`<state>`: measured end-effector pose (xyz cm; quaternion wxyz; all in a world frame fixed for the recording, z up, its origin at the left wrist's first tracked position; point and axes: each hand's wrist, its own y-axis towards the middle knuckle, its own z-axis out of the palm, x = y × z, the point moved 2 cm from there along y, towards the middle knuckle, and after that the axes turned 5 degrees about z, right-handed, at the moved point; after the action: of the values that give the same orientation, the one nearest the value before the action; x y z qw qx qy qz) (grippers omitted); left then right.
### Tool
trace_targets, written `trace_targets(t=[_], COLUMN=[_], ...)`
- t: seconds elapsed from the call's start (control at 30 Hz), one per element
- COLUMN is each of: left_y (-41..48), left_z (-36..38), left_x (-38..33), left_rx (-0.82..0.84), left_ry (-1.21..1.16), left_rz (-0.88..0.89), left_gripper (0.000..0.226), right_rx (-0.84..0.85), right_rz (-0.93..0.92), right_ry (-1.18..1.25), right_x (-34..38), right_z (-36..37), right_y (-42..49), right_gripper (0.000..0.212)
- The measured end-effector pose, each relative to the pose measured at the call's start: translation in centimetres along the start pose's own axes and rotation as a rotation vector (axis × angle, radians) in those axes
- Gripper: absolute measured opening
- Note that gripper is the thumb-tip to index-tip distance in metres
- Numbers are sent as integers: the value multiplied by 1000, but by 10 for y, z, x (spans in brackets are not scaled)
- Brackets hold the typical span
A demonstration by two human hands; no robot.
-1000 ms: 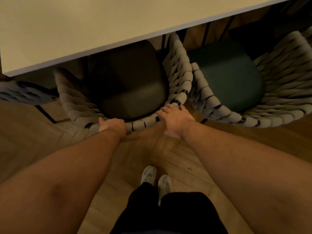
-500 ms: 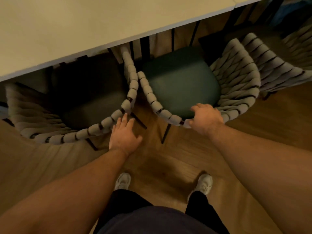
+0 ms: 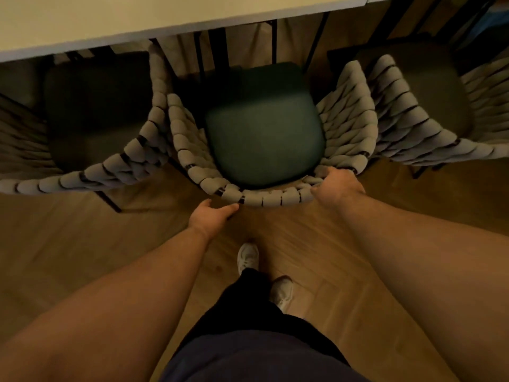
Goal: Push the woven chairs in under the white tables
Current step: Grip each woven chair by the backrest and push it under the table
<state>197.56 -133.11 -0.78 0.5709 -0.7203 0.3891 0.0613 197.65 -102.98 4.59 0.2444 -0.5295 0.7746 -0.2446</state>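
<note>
A woven chair (image 3: 278, 198) with a grey rope back and a dark green seat cushion stands in front of me, its seat partly under the white table (image 3: 110, 20). My right hand (image 3: 334, 186) is closed over the right end of the chair's back rim. My left hand (image 3: 210, 216) is below the left part of the rim with fingers apart, fingertips at the rope; whether it touches the rope is unclear. A second woven chair (image 3: 115, 166) with a dark seat stands to the left, pushed further under the table.
A third woven chair (image 3: 413, 128) stands at the right, close against the middle one. Black table legs (image 3: 272, 40) stand behind the seats. The floor is wooden planks. My feet in white shoes (image 3: 248, 256) are just behind the middle chair.
I have stepped right from the left chair to the middle one. My right hand stays on the green chair's rim; my left hand left the first chair and came up to the middle chair's rim.
</note>
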Motion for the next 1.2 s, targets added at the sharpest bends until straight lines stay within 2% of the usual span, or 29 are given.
trace_targets(t=[0.07,0.13,0.2,0.3,0.4,0.47,0.5,0.57,0.63,0.8,0.87,1.03,1.2], left_y=[6,13,18,20,28,31,33,37,43,48,46,49,56], left_z=[14,26,39,56,75,86,92,102,108,117,117,106,94], left_x=[-7,-12,-16,-23,-27,-29,-30,-31,-30,-29,-30,-43,-41], left_rx=[14,8,-14,-73,-96,-100,-96,-114,-166,-251,-233,-283,-244], left_ry=[-65,-169,-328,-573,-764,-871,-934,-1067,-1181,-1356,-1339,-1365,-1348], left_rz=[-63,-105,-166,-251,-313,-348,-359,-376,-382,-362,-341,-242,-189], left_gripper=[101,90,80,66,71,62,49,22,10,21,34,46,59], right_rx=[78,130,111,115,200,266,296,380,458,377,342,307,283], right_rz=[86,161,181,436,549,643,711,747,739,744,728,708,685], right_ry=[173,376,510,947,1289,1513,1618,1732,1797,2135,2157,2245,2290], right_x=[-8,-14,-25,-40,-48,-46,-45,-43,-42,-44,-46,-46,-36], right_z=[3,8,19,29,43,49,51,55,62,74,79,73,77], right_y=[15,28,41,51,68,72,73,76,83,87,85,83,84], right_gripper=[45,45,42,42,47,53,51,30,14,24,28,42,48])
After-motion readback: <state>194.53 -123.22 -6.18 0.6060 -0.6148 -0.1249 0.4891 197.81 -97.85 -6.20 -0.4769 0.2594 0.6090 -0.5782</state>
